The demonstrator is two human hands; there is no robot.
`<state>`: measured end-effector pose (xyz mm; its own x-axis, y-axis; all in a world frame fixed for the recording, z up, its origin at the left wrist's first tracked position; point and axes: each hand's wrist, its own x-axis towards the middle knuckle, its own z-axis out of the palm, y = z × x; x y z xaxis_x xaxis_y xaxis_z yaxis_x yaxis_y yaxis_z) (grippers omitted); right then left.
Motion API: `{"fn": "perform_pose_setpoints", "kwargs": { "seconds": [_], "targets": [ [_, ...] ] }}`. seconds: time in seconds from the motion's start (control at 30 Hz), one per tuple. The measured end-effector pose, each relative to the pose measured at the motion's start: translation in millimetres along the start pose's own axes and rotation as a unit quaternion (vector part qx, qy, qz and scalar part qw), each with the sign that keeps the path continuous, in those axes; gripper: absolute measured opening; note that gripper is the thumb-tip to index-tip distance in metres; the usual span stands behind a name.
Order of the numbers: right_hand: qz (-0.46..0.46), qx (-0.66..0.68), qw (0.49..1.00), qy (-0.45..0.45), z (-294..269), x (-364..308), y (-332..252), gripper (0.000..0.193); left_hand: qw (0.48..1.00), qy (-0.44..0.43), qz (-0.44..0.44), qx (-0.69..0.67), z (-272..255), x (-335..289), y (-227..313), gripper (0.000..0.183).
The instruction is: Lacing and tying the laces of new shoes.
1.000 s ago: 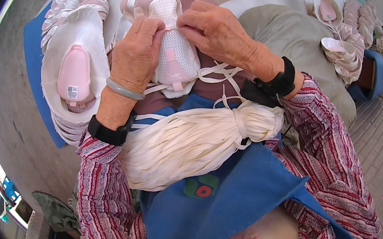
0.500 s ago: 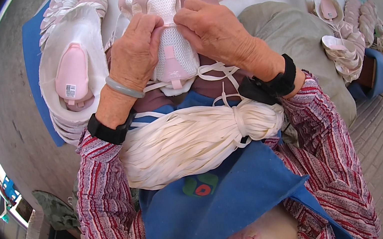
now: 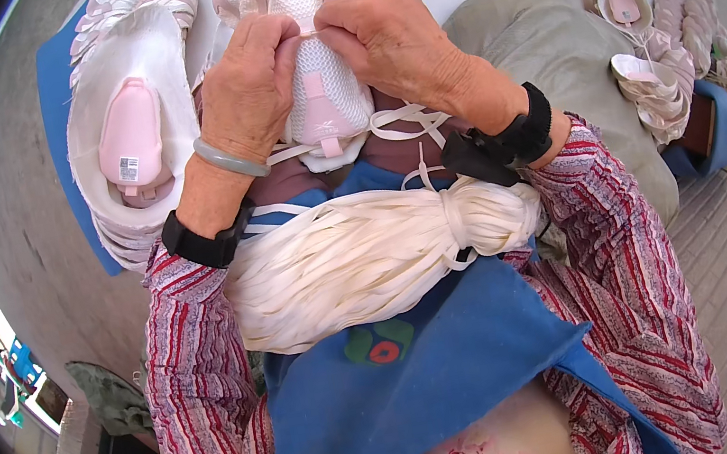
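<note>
A pink and white mesh shoe upper [image 3: 323, 89] stands at my lap, its tongue facing me. My left hand [image 3: 256, 70] is closed in a pinch at the left side of the tongue. Opposite it, my right hand [image 3: 386, 42] pinches at the right side, fingertips close to the left ones. A thin pale strip, apparently a shoelace [image 3: 308, 35], spans the gap between them; the fingers hide its ends. Loose white laces [image 3: 408, 120] trail below the right hand. Across my lap lies a thick tied bundle of cream laces [image 3: 341, 264] on a blue apron [image 3: 410, 392].
At left, nested white shoe uppers with a pink insole [image 3: 132, 141] lie on a blue sheet [image 3: 73, 160]. A grey-green cloth mound [image 3: 549, 71] rises at right. Beyond it are more pink and white uppers [image 3: 661, 81] and a blue chair [image 3: 704, 136].
The hands and shoe appear slightly higher and farther left in the picture. Both hands keep their pinch at the tongue, with the pale strip still between them.
</note>
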<state>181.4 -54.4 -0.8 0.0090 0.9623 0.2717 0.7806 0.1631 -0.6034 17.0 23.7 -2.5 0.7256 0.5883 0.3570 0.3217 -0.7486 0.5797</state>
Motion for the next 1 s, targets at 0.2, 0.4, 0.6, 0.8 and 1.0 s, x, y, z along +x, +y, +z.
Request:
{"fn": "perform_pose_setpoints", "kwargs": {
  "seconds": [0.2,0.4,0.6,0.8,1.0],
  "targets": [
    [0.003,0.009,0.999,0.049,-1,-3,-4,0.009,0.974,-0.058,-0.202,-0.083,-18,-10,7,0.022],
    [-0.030,0.046,0.997,0.055,4,2,-8,0.012,0.982,-0.040,-0.168,-0.075,-16,-9,6,0.023],
    [-0.036,0.031,0.997,0.060,3,1,-11,0.010,0.975,-0.037,-0.198,-0.092,-17,-4,11,0.018],
    [0.089,0.097,0.991,0.026,-3,-3,-8,0.006,0.979,-0.034,-0.176,-0.096,-15,-8,6,0.015],
    [0.073,0.055,0.995,0.025,3,-1,-17,0.013,0.972,-0.041,-0.204,-0.112,-16,-5,8,0.015]
  ]
}}
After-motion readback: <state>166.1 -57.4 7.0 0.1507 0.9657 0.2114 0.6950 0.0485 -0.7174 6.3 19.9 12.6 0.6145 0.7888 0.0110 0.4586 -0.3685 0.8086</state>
